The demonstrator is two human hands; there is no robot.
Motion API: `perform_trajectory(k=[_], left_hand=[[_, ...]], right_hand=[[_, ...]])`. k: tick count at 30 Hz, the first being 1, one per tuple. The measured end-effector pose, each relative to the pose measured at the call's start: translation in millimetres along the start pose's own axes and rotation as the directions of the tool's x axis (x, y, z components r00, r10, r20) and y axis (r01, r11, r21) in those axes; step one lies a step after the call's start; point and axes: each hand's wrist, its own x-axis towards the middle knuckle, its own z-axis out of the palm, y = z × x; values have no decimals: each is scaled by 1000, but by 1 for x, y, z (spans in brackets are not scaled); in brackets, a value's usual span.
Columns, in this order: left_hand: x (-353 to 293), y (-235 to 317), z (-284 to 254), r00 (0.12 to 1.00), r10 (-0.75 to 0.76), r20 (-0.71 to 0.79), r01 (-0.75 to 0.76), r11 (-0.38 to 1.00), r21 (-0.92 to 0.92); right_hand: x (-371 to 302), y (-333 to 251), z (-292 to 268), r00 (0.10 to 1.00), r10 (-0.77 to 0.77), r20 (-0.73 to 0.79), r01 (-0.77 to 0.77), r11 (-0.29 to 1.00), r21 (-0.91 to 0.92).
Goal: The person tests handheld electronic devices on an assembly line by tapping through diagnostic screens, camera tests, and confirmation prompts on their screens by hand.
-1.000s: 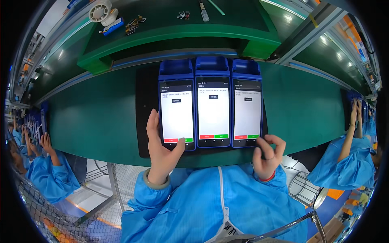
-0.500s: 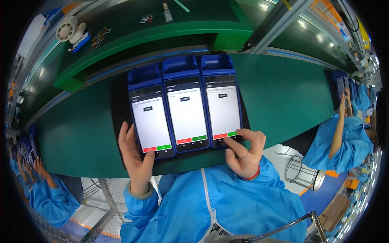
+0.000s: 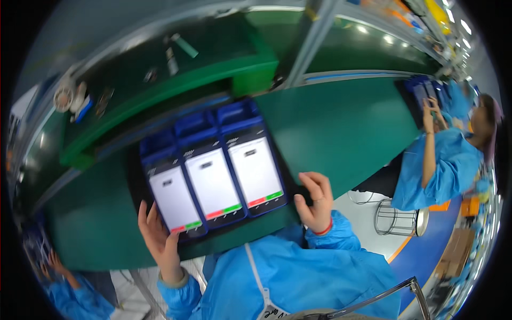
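Three blue handheld payment terminals lie side by side on a black mat [image 3: 137, 184], their lit white screens bearing red and green buttons along the bottom. They are the left terminal [image 3: 173, 198], the middle terminal [image 3: 213, 178] and the right terminal [image 3: 254, 166]. My left hand [image 3: 161, 241] is open at the left terminal's lower left corner, thumb over the red button and fingers spread along the side. Whether the thumb presses the screen, I cannot tell. Apart from the right terminal, just beyond its lower right edge, my right hand [image 3: 318, 205] is open with bent fingers and holds nothing.
The green worktable [image 3: 341, 128] runs left to right under a raised green shelf [image 3: 213, 77]. On it are a white roll [image 3: 64, 98], a small bottle [image 3: 172, 61] and a teal strip [image 3: 185, 46]. Co-workers sit at right [image 3: 434, 165] and left [image 3: 80, 293]; a wire stool [image 3: 397, 218] stands at right.
My right hand has lifted off the right terminal's buttons and moved to the right of it. My left hand stays at the left terminal. The whole view has shifted and tilted.
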Motion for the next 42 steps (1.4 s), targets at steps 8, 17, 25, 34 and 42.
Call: perform_trajectory(k=[8, 17, 25, 34, 42], left_hand=[[19, -51, -42, 1000, 7, -15, -9, 991, -131], [97, -8, -48, 974, 189, -123, -113, 881, 459], [95, -6, -46, 982, 188, 20, -183, 916, 357], [106, -14, -26, 909, 366, -198, -329, 924, 197], [104, -23, -51, 965, 197, -171, -209, 976, -57]], right_hand=[[16, 10, 11, 997, 13, 80, -26, 987, 157], [111, 40, 71, 871, 263, 415, -451, 764, 462], [109, 22, 111, 904, 220, 366, -407, 706, 580], [113, 11, 115, 889, 144, 435, -400, 706, 585], [115, 19, 94, 926, 57, 372, -274, 781, 561]])
